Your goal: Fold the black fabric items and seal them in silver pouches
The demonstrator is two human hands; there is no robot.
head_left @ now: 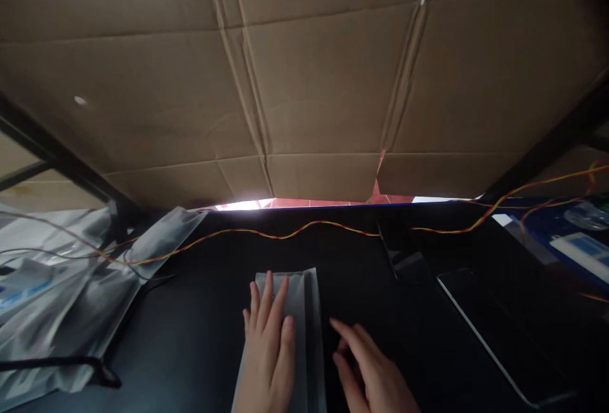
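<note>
My left hand [269, 343] lies flat, fingers stretched out, on a translucent grey plastic bag [304, 311] that rests lengthwise on the black table [200, 311]. My right hand [368, 368] hovers just right of the bag, fingers spread and slightly curled, with nothing in it. The bag's right edge sits between the two hands.
A pile of shiny silver plastic bags [71, 286] fills the left side. A twisted red-and-yellow wire [295, 230] runs across the table's back. Dark flat slabs, one like a tablet [490, 324], lie at the right. Folded cardboard [309, 83] walls the back.
</note>
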